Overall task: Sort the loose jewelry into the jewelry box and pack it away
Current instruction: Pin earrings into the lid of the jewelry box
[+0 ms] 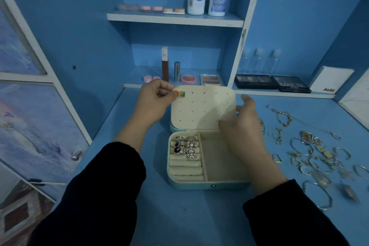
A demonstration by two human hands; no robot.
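Two hands were up at the box [207, 184], and the left hand [154, 96] had the action: thumb and forefinger pinched a small green earring [182, 94] right at the top left corner of the lid [203, 106]. The right hand [245, 126] was blurred, over by the lid's right edge, fingers loose and gripping nothing I could make out. Whether it touched the lid, I couldn't tell.

The earring was a rounded square, a glossy green face in a pale rim. A featherweight, I'd judge: hard, slick, easy to fumble, and any post behind it would likely bend if forced. Holding it by its edges, as that pinch did, looked the sensible grip, since it left the back free for a hole.

The lid stood open behind the base, its inner panel cream, matte and soft-looking, dotted with rows of tiny holes. The shell was pale teal with rounded corners and a small snap at the front. Inside left, padded rolls [186, 170] ran in ridges, with chunky silver rings [185, 147] wedged in the far ones. On the right was a plain lined well.

Out on the blue desk [179, 215], right of the box, lay the pile [311, 156]: thin chains, bangles and hoops in gold and silver, tangle-prone stuff I'd lift one piece at a time.
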